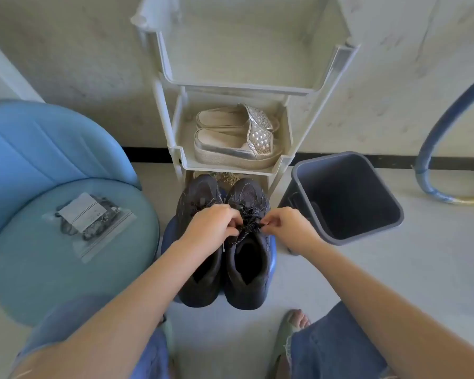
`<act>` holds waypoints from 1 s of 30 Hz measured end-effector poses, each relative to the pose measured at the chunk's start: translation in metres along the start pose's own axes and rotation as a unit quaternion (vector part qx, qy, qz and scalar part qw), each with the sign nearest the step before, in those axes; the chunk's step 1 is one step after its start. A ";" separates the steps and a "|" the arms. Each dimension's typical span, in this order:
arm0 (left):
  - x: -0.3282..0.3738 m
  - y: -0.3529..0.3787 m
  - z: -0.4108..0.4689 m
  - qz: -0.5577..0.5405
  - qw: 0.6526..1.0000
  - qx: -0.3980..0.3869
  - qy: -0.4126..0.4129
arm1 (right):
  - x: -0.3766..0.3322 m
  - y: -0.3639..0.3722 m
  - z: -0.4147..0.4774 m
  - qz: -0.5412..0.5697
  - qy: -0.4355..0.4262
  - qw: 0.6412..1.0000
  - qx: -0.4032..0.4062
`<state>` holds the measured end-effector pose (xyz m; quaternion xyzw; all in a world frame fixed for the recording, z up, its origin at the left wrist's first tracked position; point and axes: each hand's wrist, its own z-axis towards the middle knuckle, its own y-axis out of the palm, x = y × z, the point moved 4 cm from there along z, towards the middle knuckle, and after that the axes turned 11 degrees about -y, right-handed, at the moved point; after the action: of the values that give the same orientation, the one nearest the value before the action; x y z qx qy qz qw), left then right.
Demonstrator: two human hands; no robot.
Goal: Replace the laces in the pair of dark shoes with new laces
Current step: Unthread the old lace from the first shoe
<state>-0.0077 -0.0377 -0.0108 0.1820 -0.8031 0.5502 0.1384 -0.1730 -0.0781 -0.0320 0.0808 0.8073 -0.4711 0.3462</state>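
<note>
Seemingly a blue stool on pale floor bears dark shoes.

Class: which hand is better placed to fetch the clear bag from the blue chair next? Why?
Left. Both pinch the lace, but the left hand is nearer the clear bag on the blue chair; the right hand would probably have to cross the dark shoes.

Head-worn view, steeply downward, close
</note>
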 end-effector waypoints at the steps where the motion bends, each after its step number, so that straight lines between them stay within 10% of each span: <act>1: -0.001 -0.001 0.002 -0.003 1.000 -0.004 -0.005 | 0.001 -0.003 0.001 -0.003 0.003 1.000 0.009; 11: 0.002 -0.021 0.003 -0.147 0.987 0.063 -0.022 | -0.010 -0.020 -0.001 0.108 -0.066 0.990 0.062; 18: 0.005 -0.048 -0.003 -0.464 0.868 0.166 -0.051 | -0.030 -0.014 0.000 0.173 -0.102 0.976 0.079; 24: -0.007 -0.041 -0.005 -0.218 0.941 0.236 -0.102 | -0.024 -0.031 0.007 0.388 -0.034 0.896 0.213; 27: 0.001 -0.013 -0.001 -0.167 0.982 0.027 -0.079 | -0.009 -0.018 0.006 0.203 0.095 0.973 0.063; 30: 0.006 0.007 0.002 -0.074 0.995 -0.009 -0.066 | -0.009 -0.006 0.002 0.071 0.065 0.992 -0.082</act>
<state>-0.0163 -0.0379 -0.0141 0.2752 -0.7998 0.5181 0.1269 -0.1678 -0.0809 -0.0230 0.1399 0.8562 -0.3711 0.3311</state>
